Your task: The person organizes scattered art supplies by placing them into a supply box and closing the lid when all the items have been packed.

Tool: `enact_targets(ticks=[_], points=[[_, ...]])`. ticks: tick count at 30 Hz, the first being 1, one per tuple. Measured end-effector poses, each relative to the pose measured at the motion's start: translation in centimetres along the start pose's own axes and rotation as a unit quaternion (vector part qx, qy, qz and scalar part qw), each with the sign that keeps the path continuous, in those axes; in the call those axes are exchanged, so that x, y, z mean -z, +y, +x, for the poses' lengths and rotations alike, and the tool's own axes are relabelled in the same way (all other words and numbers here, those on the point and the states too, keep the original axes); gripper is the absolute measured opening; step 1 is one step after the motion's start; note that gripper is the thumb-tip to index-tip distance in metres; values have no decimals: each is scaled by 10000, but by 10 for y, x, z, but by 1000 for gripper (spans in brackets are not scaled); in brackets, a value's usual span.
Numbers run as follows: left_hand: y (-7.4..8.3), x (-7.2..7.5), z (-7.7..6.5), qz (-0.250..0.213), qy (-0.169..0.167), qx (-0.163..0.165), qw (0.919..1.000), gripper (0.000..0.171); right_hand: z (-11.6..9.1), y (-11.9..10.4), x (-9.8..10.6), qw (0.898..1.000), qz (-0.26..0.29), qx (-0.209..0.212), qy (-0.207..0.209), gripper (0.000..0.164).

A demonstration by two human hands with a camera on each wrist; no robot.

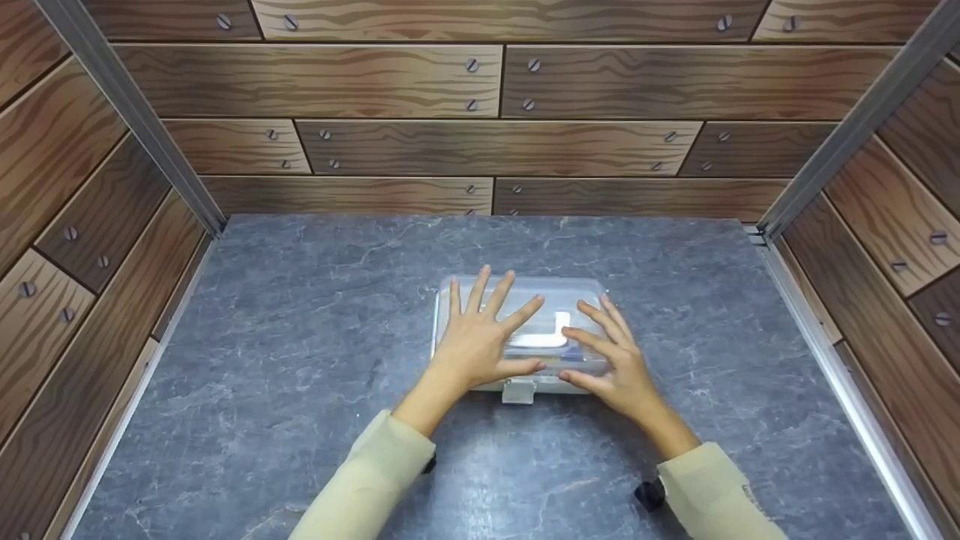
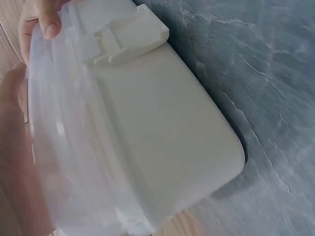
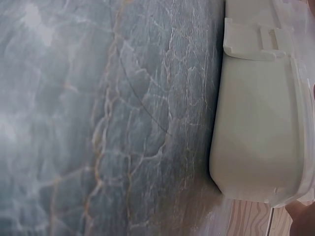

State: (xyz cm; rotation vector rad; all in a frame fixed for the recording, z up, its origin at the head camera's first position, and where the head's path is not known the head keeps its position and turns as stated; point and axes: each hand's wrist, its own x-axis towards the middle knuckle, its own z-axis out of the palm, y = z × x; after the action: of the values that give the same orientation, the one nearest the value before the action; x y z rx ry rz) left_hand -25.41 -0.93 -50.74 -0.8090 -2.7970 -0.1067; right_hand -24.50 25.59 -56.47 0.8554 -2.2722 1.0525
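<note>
A storage box (image 2: 167,128) with a white body and a clear lid (image 1: 562,296) stands on the table, its front toward me. The front latch (image 1: 517,391) juts outward from the body. My left hand (image 1: 476,341) lies over the left part of the lid, fingers spread wide and thumb pointing right. Over the lid's right side is my right hand (image 1: 615,360), its fingers apart and slightly bent, the thumb near the front edge. Small bits of yellow and blue show through the lid between the hands; the rest of the contents is blurred.
The grey-blue marbled tabletop (image 1: 300,360) surrounds the box. Wood-patterned panels (image 1: 495,146) rise at the back and both sides, with metal rails (image 1: 840,382) along the corners and edges. A black wrist device (image 1: 649,495) shows by the right sleeve.
</note>
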Motion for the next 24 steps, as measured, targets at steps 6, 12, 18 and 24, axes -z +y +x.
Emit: enact_targets(ticks=[6, 12, 18, 24], points=[[2, -3, 3, 287, -482, 246, 9981, 88, 0, -5, -1, 9995, 160, -258, -58, 62], [5, -3, 3, 221, -630, 178, 9976, 90, -2, -37, 4, 9940, 532, -896, 335, 57], [9, -1, 6, 73, -679, 152, 9976, 92, -16, -86, 8, 9517, 787, -1845, 2325, 31], [6, -2, 5, 160, -673, 277, 9972, 93, -44, -111, -15, 8140, 3315, -3759, 2935, 11]])
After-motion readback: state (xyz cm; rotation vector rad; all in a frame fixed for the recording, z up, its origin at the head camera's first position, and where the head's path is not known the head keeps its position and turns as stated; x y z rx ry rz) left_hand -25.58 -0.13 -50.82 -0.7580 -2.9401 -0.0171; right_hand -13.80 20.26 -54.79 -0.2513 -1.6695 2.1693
